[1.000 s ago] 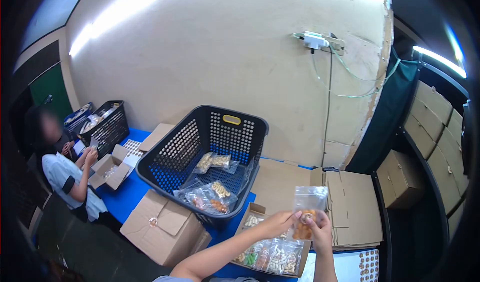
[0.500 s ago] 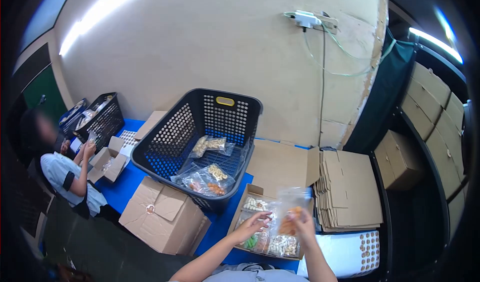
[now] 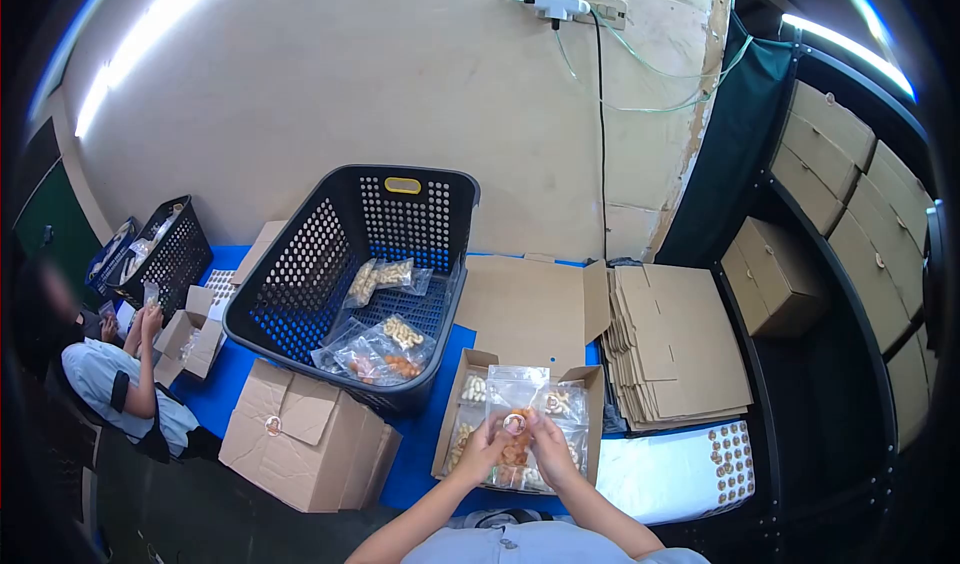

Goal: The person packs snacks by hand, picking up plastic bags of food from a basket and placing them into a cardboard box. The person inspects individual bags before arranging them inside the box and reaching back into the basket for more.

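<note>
In front of me, a clear zip bag of orange snack pieces (image 3: 515,451) is held upright over an open cardboard box (image 3: 445,446). My left hand (image 3: 484,448) pinches the bag's left side, and my right hand (image 3: 550,450) grips its right side. Between my thumbs, a round sticker (image 3: 514,424) lies against the bag's front. Around it in the box are several clear bags of pale, curled snacks (image 3: 565,404), partly hidden by the held bag and my hands.
A large black basket (image 3: 345,179) with several snack bags stands behind left. Flattened cartons (image 3: 690,344) and a sticker sheet (image 3: 650,474) lie right. A closed carton (image 3: 300,439) sits left. Farther left, a co-worker (image 3: 125,384) handles a small bag beside another box. Shelves (image 3: 830,384) hold boxes.
My left hand has moved onto the bag, which my right hand alone held before. The bag has shifted left over the box's middle, and a round sticker now shows on it. The view has turned right.
</note>
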The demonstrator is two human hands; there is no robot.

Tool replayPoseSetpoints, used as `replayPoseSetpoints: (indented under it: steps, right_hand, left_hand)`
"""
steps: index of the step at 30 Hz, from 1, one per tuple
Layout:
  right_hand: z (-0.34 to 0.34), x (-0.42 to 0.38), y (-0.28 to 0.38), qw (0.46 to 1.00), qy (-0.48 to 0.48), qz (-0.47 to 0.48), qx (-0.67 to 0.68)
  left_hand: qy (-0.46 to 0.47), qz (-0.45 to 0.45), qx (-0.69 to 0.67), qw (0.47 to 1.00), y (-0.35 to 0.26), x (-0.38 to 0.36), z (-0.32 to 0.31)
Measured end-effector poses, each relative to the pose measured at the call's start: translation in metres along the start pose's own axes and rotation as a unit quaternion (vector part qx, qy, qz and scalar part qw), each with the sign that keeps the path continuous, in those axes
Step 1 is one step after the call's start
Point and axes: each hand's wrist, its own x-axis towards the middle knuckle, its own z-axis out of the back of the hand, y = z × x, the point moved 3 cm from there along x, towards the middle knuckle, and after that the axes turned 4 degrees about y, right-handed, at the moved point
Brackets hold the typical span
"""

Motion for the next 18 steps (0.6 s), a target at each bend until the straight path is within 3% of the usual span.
replayPoseSetpoints:
  steps: [1, 3, 4, 10, 12, 13, 16, 18]
  right_hand:
    - [0.000, 0.000, 0.001, 1.000, 0.000, -0.001, 0.001]
    - [-0.002, 0.000, 0.006, 0.990, 0.047, 0.037, -0.127]
    - [-0.001, 0.001, 0.005, 0.990, 0.047, 0.037, -0.127]
    - [-0.008, -0.003, 0.009, 1.000, 0.005, -0.022, 0.012]
    - [-0.018, -0.008, 0.018, 0.993, 0.050, 0.035, -0.102]
    - [-0.016, -0.007, 0.018, 0.993, 0.051, 0.033, -0.103]
    - [-0.013, -0.004, 0.016, 0.991, 0.085, 0.017, -0.104]
    - [-0.012, -0.004, 0.014, 0.995, 0.092, -0.014, -0.025]
  left_hand:
    - [-0.005, -0.002, 0.039, 0.999, -0.004, -0.002, -0.002]
    - [-0.023, -0.034, 0.053, 0.998, -0.010, -0.005, -0.006]
    - [-0.040, -0.069, 0.067, 0.995, -0.013, -0.005, -0.007]
    - [-0.105, -0.038, -0.062, 0.992, 0.000, -0.002, 0.002]
    - [-0.086, -0.071, 0.000, 0.994, -0.006, -0.004, -0.001]
    - [-0.068, -0.103, 0.062, 0.990, -0.013, -0.007, -0.005]
    - [-0.107, -0.079, 0.072, 0.989, -0.017, -0.012, -0.003]
    - [-0.115, -0.059, 0.039, 0.991, -0.004, -0.010, 0.001]
